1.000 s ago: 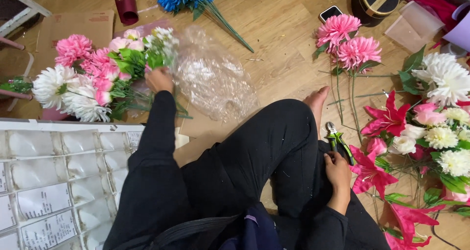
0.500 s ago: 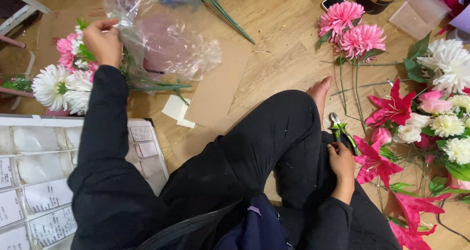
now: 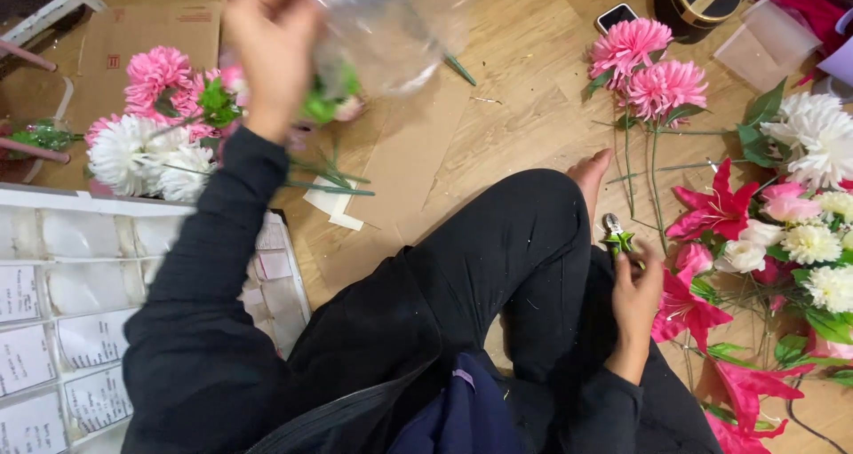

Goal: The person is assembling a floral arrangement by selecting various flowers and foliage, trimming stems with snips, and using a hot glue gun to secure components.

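Note:
My left hand (image 3: 267, 50) is raised high at the top left, gripping a bunch of artificial flowers (image 3: 324, 107) wrapped in clear plastic film (image 3: 391, 27); the bunch is blurred. My right hand (image 3: 635, 298) rests by my black-trousered knee and holds green-handled cutters (image 3: 617, 239). Pink and white artificial flowers (image 3: 147, 139) lie on the floor under the left arm. Two pink flowers (image 3: 644, 63) on long stems lie past my bare foot (image 3: 593, 170).
A pile of red, white and pink artificial flowers (image 3: 782, 232) lies at the right. A white sectioned box (image 3: 53, 303) stands at the left. Flat cardboard (image 3: 124, 36), a phone (image 3: 617, 16), a dark round box (image 3: 702, 1) and a clear container (image 3: 769, 45) sit farther off on the wooden floor.
My left hand has lifted the wrapped bunch off the floor and swung it up and rightward. The right hand with the cutters has stayed by my knee.

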